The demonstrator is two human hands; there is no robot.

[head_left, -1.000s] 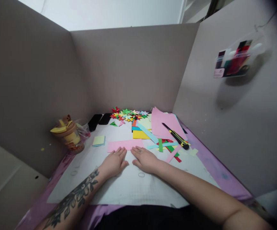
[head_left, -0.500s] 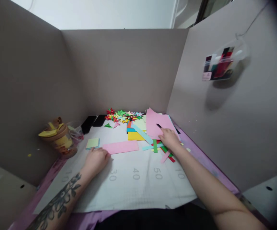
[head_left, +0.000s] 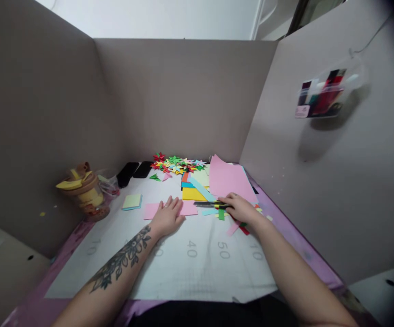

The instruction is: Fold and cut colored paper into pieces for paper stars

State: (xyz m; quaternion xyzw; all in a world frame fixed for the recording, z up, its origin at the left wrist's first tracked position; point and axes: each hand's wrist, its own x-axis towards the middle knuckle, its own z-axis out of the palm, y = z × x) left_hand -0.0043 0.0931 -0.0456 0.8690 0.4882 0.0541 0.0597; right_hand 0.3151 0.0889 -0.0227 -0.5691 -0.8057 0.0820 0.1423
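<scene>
My left hand [head_left: 167, 220] lies flat with its fingers spread on a pink paper strip [head_left: 189, 208], pressing it to the white sheet. My right hand [head_left: 240, 209] is closed around scissors [head_left: 208, 204] with dark blades and a touch of yellow near the grip. The blades point left over the strip's right end; whether they touch the paper I cannot tell. Under and beside my right hand lie loose coloured paper strips [head_left: 221, 214]. A large pink sheet [head_left: 229, 179] rests just beyond it.
Folded paper stars [head_left: 174, 164] are piled at the back, by two black phones [head_left: 142, 169]. A small pad of square papers [head_left: 132, 201] lies left. A brown cup [head_left: 89, 195] stands at the left wall; a clear container [head_left: 333, 93] hangs on the right wall.
My left hand has moved right from the strip's left end and flattened onto the strip. My right hand has brought the scissors down and left from the pink sheet.
</scene>
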